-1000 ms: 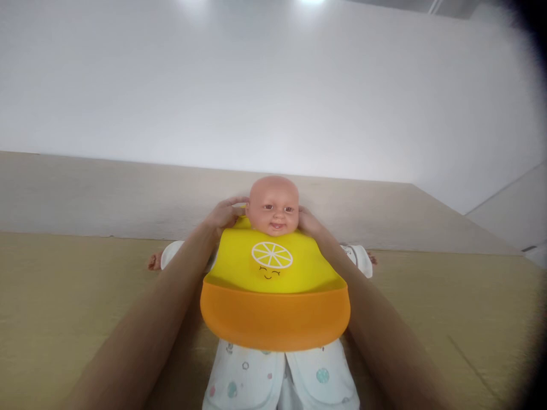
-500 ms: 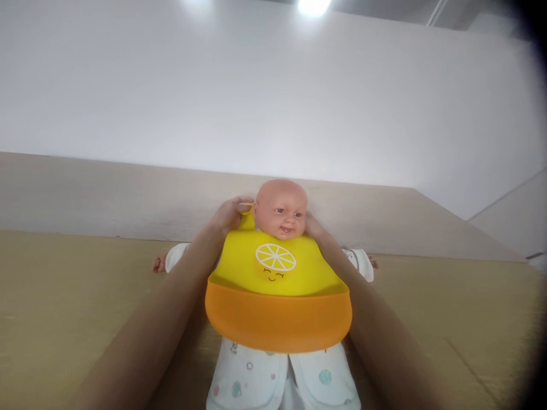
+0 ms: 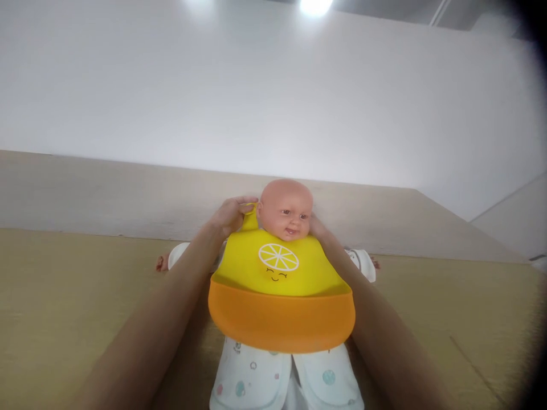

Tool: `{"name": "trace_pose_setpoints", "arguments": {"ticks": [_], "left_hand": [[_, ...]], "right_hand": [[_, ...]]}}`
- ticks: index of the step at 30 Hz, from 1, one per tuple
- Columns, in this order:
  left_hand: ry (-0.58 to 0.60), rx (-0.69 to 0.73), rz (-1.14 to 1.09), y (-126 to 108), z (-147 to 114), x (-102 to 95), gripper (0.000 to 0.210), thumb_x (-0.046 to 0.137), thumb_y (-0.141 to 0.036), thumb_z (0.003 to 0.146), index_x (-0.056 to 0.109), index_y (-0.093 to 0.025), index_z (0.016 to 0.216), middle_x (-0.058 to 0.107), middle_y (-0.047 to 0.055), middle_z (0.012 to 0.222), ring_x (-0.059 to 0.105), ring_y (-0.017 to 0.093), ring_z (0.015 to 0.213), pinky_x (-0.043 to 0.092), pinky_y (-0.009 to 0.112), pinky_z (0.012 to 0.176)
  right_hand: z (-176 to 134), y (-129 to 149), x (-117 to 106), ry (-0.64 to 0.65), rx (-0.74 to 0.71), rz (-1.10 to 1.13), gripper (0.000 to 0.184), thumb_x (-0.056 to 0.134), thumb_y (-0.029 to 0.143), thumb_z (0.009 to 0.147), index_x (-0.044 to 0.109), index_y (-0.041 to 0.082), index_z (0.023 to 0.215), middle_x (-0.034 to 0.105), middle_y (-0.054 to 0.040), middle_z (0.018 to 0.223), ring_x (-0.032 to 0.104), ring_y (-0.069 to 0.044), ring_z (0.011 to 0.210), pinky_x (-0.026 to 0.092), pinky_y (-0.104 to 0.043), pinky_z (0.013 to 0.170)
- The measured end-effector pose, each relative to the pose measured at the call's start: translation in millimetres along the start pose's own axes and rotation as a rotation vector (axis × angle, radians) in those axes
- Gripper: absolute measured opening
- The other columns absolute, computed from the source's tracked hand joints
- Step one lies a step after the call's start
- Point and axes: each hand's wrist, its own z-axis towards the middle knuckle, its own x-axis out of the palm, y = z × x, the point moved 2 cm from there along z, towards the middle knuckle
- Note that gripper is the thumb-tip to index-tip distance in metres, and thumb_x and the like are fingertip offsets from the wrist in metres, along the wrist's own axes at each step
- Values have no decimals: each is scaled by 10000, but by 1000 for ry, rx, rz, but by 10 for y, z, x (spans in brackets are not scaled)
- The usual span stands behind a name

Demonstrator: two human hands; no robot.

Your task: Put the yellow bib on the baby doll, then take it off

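A baby doll (image 3: 285, 206) lies on its back, head away from me, in white printed clothes. Over its chest is a yellow bib (image 3: 239, 253) with a lemon slice print and an orange catch pocket (image 3: 282, 316). Beside the doll's head on the left, my left hand (image 3: 234, 215) is closed on the bib's neck strap (image 3: 250, 219). My right hand (image 3: 317, 226) reaches behind the doll's neck on the other side; its fingers are hidden by the head. The doll's arms stick out sideways beneath my forearms.
The doll lies on a tan surface (image 3: 77, 296). Behind its head rises a low greyish board (image 3: 106, 193), with a white wall (image 3: 256, 91) beyond it. A lamp (image 3: 315, 7) glows at the top.
The doll's head has shifted slightly to the right in view. My left hand still grips the strap, and my right hand stays behind the neck.
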Motion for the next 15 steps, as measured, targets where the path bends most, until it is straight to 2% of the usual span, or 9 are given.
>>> {"name": "trace_pose_setpoints", "arguments": {"ticks": [2, 8, 15], "left_hand": [[-31, 15, -16, 5, 16, -26, 291, 667, -88, 599, 628, -128, 884, 673, 38, 710, 620, 142, 639, 453, 250, 618], [-102, 63, -42, 15, 29, -50, 329, 645, -77, 571, 556, -161, 876, 641, 9, 646, 611, 121, 610, 433, 215, 583], [-38, 73, -67, 10, -19, -40, 286, 697, -103, 564, 583, -169, 818, 644, -6, 643, 610, 117, 580, 446, 214, 561]], "right_hand": [[-16, 1, 6, 12, 14, 10, 157, 617, 299, 660, 656, 157, 713, 697, -84, 786, 595, -263, 883, 497, -361, 728], [-66, 21, 14, 20, 42, 15, 169, 610, 316, 678, 670, 168, 734, 705, -88, 798, 607, -279, 895, 505, -360, 720], [-92, 44, 9, 4, 42, -18, 206, 604, 322, 711, 664, 132, 762, 700, -103, 815, 604, -260, 887, 502, -336, 711]]}}
